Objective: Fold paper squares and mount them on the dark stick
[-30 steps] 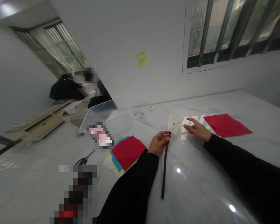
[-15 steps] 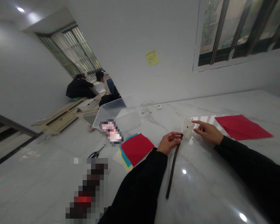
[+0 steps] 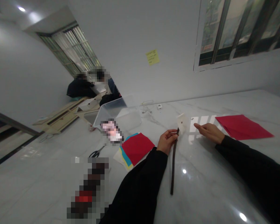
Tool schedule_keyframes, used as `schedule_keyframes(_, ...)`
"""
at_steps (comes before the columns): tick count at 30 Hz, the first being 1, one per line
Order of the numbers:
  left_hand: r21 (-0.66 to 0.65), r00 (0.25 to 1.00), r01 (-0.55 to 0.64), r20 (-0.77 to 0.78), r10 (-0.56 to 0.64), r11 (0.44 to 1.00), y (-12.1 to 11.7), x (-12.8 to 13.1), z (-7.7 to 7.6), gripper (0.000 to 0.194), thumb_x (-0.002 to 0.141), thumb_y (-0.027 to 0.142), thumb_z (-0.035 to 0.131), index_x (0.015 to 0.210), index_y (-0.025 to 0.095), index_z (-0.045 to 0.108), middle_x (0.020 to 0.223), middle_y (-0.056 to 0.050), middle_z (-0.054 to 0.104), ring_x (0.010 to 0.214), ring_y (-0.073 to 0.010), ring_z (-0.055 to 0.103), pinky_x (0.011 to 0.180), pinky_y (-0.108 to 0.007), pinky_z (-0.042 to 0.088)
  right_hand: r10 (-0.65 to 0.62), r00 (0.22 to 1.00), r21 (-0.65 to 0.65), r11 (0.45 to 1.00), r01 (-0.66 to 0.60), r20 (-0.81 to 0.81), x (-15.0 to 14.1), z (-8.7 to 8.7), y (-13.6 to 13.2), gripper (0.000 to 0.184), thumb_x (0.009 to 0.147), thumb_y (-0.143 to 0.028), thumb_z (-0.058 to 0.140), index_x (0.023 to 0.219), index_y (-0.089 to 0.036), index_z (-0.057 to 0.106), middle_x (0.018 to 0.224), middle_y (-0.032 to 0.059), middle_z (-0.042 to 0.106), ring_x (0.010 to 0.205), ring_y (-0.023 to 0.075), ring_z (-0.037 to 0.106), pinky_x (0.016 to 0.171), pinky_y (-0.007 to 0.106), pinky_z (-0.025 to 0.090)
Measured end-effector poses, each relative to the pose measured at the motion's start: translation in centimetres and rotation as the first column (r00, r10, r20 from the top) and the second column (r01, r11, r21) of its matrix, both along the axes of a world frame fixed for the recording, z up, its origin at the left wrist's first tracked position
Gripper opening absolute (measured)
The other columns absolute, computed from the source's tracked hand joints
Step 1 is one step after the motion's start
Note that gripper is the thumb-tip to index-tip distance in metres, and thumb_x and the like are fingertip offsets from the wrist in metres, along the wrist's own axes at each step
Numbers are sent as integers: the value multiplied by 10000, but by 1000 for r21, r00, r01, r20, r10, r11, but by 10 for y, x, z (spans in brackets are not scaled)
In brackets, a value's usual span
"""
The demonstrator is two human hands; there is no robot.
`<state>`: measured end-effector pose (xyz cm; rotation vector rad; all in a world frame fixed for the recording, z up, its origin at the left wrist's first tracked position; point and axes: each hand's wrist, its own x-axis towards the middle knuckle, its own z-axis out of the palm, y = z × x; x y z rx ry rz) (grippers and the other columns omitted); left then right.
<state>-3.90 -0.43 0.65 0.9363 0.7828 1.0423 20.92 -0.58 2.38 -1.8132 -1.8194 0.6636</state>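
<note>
My left hand point(image 3: 167, 141) pinches the upper end of a long dark brown stick point(image 3: 173, 168), whose lower end hangs toward me. At the top of the stick sits a small white paper pinwheel point(image 3: 181, 122) with a dark dot at its middle; its edges look blurred. My right hand point(image 3: 210, 131) is held to the right of the pinwheel, apart from it. Its fingers stretch out toward the pinwheel and hold nothing.
Left of my hands lie stacked red, blue and yellow sheets point(image 3: 138, 148), with scissors point(image 3: 96, 153) beyond. More red paper point(image 3: 244, 127) lies at right. A clear plastic bin point(image 3: 117, 113) stands behind. Two people sit farther back. A yellow note point(image 3: 152, 57) is on the wall.
My right hand has drawn back from the pinwheel, which it was at or very near before. The pinwheel has tipped slightly left and its shape looks turned. My left hand keeps its grip.
</note>
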Motion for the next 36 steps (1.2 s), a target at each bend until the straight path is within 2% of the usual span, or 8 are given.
schedule_keyframes(8, 2, 1000, 26, -13, -26, 1000, -1, 0, 6, 404, 602, 252, 844, 962, 151, 692, 863, -37, 687, 706, -102, 576, 693, -239, 419, 37, 999, 87, 995, -38, 13, -1, 0, 1, 642, 901, -685, 310, 642, -203, 645, 560, 25, 587, 564, 185, 545, 587, 299, 349)
schedule_keyframes(14, -3, 999, 37, -10, -37, 999, -2, 0, 8, 401, 601, 248, 846, 961, 153, 696, 861, -34, 685, 720, -104, 579, 709, -241, 426, -91, 979, 89, 990, 109, -183, -6, -1, -2, 634, 855, -680, 450, 1230, -188, 591, 645, 16, 654, 613, 197, 594, 614, 298, 408)
schedule_keyframes(19, -2, 999, 31, -10, -31, 1000, -2, -1, 9, 400, 611, 249, 844, 970, 155, 694, 865, -32, 685, 693, -94, 572, 695, -238, 425, 134, 959, -111, 980, -166, -251, -9, -1, -2, 751, 872, -754, 273, 623, -161, 662, 452, 11, 485, 459, 142, 452, 531, 293, 360)
schedule_keyframes(22, -3, 999, 37, 2, -37, 999, -2, -1, 8, 399, 610, 246, 845, 966, 152, 692, 861, -35, 687, 699, -98, 579, 705, -242, 430, 122, 971, -96, 985, -144, -206, -8, -3, 0, 732, 871, -746, 287, 492, -179, 553, 451, 2, 447, 465, 130, 431, 529, 286, 333)
schedule_keyframes(25, -6, 999, 40, 8, -40, 999, -1, -1, 7, 393, 612, 240, 845, 962, 148, 691, 864, -39, 689, 708, -100, 583, 712, -242, 430, 54, 966, -10, 998, -59, -251, -6, -6, 2, 626, 867, -714, 362, 819, -179, 685, 551, -5, 531, 528, 147, 494, 533, 272, 350)
schedule_keyframes(29, -1, 999, 38, -11, -38, 999, -1, 0, 8, 405, 604, 250, 850, 964, 150, 693, 863, -37, 687, 698, -103, 579, 707, -250, 426, -107, 933, 48, 990, 131, -345, -4, -6, 0, 724, 847, -709, 435, 1323, -170, 513, 646, 5, 613, 614, 183, 582, 566, 277, 411)
schedule_keyframes(33, 2, 999, 39, -29, -39, 999, -2, 0, 8, 416, 592, 260, 857, 960, 152, 695, 862, -39, 688, 709, -111, 583, 720, -258, 430, -8, 960, -22, 1000, 1, -279, -2, 0, 0, 702, 882, -742, 285, 823, -170, 689, 514, 3, 535, 508, 151, 503, 561, 282, 393)
schedule_keyframes(36, -4, 999, 31, -32, -31, 1000, -1, -1, 8, 409, 600, 261, 851, 964, 157, 699, 866, -40, 691, 712, -112, 586, 721, -257, 434, 68, 970, -61, 995, -85, -233, 0, 3, 1, 768, 898, -743, 170, 455, -200, 484, 419, 3, 428, 442, 130, 433, 538, 285, 351)
